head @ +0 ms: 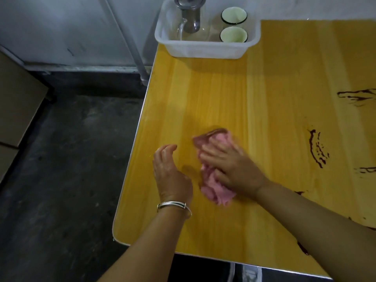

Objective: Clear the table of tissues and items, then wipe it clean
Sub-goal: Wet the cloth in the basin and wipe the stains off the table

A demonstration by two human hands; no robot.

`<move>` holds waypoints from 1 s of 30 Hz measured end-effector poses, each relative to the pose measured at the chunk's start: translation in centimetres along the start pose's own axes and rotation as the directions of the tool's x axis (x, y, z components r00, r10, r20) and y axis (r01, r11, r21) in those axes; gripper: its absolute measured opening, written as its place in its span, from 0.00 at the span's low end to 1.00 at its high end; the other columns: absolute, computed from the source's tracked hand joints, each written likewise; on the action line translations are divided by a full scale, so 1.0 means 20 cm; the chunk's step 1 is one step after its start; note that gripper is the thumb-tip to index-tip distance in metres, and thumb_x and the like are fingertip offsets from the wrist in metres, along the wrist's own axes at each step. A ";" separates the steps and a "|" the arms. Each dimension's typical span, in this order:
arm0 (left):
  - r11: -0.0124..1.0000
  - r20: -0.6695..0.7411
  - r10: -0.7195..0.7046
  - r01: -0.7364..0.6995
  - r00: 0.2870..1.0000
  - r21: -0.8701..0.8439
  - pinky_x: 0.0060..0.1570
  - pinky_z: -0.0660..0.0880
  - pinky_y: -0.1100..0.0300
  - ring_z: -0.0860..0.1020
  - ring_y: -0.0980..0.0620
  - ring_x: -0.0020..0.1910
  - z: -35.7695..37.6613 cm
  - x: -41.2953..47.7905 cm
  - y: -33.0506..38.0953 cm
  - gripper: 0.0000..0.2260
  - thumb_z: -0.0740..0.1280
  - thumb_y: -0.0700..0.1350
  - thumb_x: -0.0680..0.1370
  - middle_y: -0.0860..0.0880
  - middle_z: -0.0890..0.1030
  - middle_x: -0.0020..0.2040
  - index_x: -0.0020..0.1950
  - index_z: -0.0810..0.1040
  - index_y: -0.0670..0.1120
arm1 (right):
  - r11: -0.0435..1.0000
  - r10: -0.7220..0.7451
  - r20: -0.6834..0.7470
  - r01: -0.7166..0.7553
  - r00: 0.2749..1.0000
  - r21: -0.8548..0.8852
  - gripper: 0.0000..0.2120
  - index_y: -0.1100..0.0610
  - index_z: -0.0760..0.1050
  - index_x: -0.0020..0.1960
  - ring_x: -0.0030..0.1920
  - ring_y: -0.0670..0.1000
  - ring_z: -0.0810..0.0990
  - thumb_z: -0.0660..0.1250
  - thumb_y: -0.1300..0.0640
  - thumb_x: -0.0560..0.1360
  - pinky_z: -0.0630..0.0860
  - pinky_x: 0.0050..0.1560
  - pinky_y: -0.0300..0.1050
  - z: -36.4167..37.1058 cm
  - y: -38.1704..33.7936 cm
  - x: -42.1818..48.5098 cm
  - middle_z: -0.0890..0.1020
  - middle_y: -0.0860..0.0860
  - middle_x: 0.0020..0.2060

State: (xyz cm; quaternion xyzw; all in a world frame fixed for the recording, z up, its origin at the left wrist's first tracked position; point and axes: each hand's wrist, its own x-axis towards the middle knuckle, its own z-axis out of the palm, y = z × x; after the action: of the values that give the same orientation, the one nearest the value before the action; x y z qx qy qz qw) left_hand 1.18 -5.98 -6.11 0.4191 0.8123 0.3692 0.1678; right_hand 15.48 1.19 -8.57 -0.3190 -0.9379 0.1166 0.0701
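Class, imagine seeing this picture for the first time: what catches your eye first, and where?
The bright yellow table fills the view, with a pink cloth pressed under the right hand near its front left corner. Dark reddish marks streak the table's right side. A white tub holding two cups sits at the far left corner.

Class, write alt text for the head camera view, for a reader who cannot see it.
A person's right hand presses a pink cloth on a yellow table, with the open left hand beside it. At the far edge a white tub holds a glass jug and two cups; dark marks streak the table's right side.
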 end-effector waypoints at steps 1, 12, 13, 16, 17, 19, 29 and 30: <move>1.000 0.013 -0.010 0.010 1.000 0.007 0.61 0.70 0.47 0.70 0.45 0.61 0.00 -0.01 0.01 0.29 0.57 0.20 0.64 0.44 0.71 0.60 0.61 0.72 0.41 | 0.981 0.191 -0.026 -0.191 0.981 0.024 0.27 0.54 0.72 0.67 0.73 0.54 0.61 0.51 0.50 0.71 0.44 0.71 0.52 -0.02 0.03 -0.01 0.72 0.53 0.68; 0.996 0.166 0.077 -0.071 0.983 -0.045 0.56 0.70 0.45 0.72 0.42 0.55 -0.07 -0.09 0.02 0.25 0.54 0.22 0.64 0.42 0.73 0.53 0.57 0.74 0.39 | 0.994 0.112 -0.073 -0.113 0.991 0.002 0.21 0.56 0.75 0.63 0.68 0.56 0.70 0.57 0.52 0.74 0.57 0.67 0.62 0.10 -0.37 -0.27 0.77 0.52 0.64; 0.995 0.189 0.094 -0.088 0.978 -0.040 0.55 0.70 0.46 0.73 0.42 0.55 -0.09 -0.09 0.01 0.26 0.54 0.22 0.64 0.42 0.74 0.53 0.57 0.74 0.39 | 0.992 0.116 -0.093 -0.120 0.989 -0.038 0.21 0.56 0.75 0.64 0.69 0.55 0.69 0.56 0.53 0.74 0.57 0.67 0.62 0.10 -0.36 -0.30 0.77 0.53 0.64; 0.992 0.245 0.123 -0.119 0.962 -0.030 0.53 0.71 0.53 0.73 0.44 0.55 -0.14 -0.09 -0.06 0.27 0.54 0.22 0.64 0.43 0.74 0.53 0.57 0.75 0.40 | 0.927 0.358 -0.180 -0.372 0.916 -0.045 0.23 0.58 0.76 0.62 0.68 0.56 0.68 0.55 0.55 0.71 0.56 0.66 0.60 0.11 -0.38 -0.29 0.78 0.56 0.62; 0.992 0.255 0.129 -0.127 0.958 -0.027 0.51 0.71 0.57 0.73 0.46 0.55 -0.16 -0.09 -0.08 0.27 0.54 0.22 0.64 0.43 0.73 0.53 0.57 0.75 0.40 | 0.879 0.461 -0.211 -0.477 0.862 -0.028 0.23 0.59 0.78 0.60 0.67 0.57 0.71 0.55 0.56 0.70 0.56 0.67 0.60 0.13 -0.41 -0.24 0.79 0.57 0.60; 0.990 0.274 0.138 -0.137 0.952 -0.020 0.48 0.68 0.62 0.73 0.49 0.55 -0.21 -0.08 -0.12 0.25 0.56 0.22 0.66 0.44 0.73 0.54 0.58 0.74 0.40 | 0.757 0.631 -0.227 -0.653 0.742 -0.029 0.22 0.62 0.79 0.57 0.63 0.61 0.75 0.54 0.56 0.71 0.58 0.68 0.66 0.16 -0.50 -0.12 0.81 0.58 0.57; 0.981 0.199 0.187 -0.175 0.962 -0.080 0.50 0.70 0.60 0.75 0.45 0.53 -0.38 0.04 -0.19 0.18 0.56 0.26 0.69 0.44 0.75 0.51 0.53 0.77 0.37 | 0.970 0.084 -0.007 -0.083 0.996 -0.228 0.25 0.57 0.74 0.65 0.70 0.67 0.64 0.56 0.49 0.71 0.60 0.67 0.67 0.27 -0.95 0.09 0.76 0.56 0.64; 0.982 0.208 0.184 -0.173 0.961 -0.069 0.50 0.69 0.62 0.74 0.46 0.53 -0.38 0.04 -0.19 0.19 0.55 0.25 0.68 0.45 0.75 0.51 0.53 0.77 0.37 | 0.978 0.025 -0.030 -0.030 0.999 -0.208 0.22 0.55 0.77 0.61 0.69 0.64 0.67 0.56 0.50 0.71 0.60 0.67 0.66 0.27 -0.91 0.07 0.79 0.53 0.61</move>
State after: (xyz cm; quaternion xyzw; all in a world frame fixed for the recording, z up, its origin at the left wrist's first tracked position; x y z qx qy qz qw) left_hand -5.85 -10.22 -3.71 0.5235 0.7389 0.3561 0.2305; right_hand 2.66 -12.82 -8.88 -0.3391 -0.9395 0.0146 0.0474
